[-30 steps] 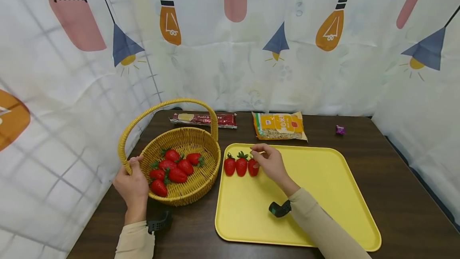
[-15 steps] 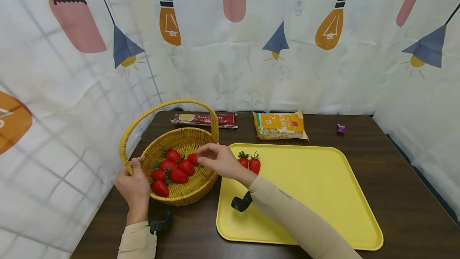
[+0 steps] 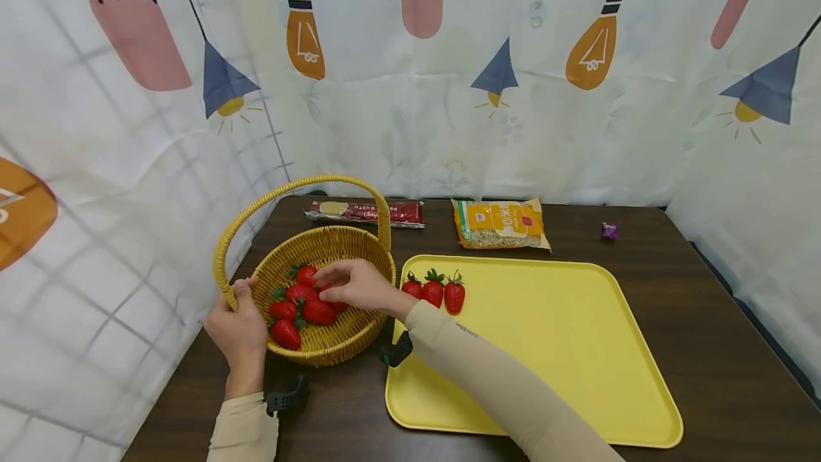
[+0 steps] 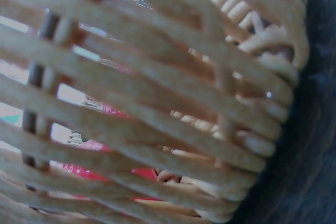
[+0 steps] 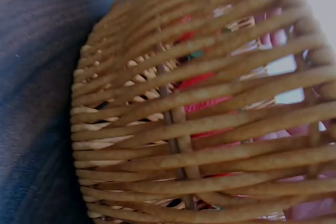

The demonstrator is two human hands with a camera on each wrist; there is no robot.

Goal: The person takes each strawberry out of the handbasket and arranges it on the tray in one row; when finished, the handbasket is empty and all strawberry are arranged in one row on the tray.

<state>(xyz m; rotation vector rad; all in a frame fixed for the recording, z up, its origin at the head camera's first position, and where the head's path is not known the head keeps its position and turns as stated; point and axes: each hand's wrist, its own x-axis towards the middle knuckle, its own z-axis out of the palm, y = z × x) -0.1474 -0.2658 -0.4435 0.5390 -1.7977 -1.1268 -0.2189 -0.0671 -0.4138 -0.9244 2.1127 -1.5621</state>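
Head view: left hand [image 3: 239, 326] grips the yellow basket [image 3: 340, 356] at its rim and handle foot, probably to steady it while the right hand [image 3: 360, 286] works inside. Right fingers at the heaped strawberries [image 3: 318, 312]; whether they pinch one, cannot tell. Three other strawberries [image 3: 432, 294] lie side by side in the tray's [image 3: 545, 348] far left corner, apparently for neatness, near the basket.

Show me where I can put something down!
Yellow tray: bare between three strawberries, the right sleeve and its right rim. Table: bare right of the tray, nearer than the purple packet. Crowded: the basket, with more strawberries and the right hand.
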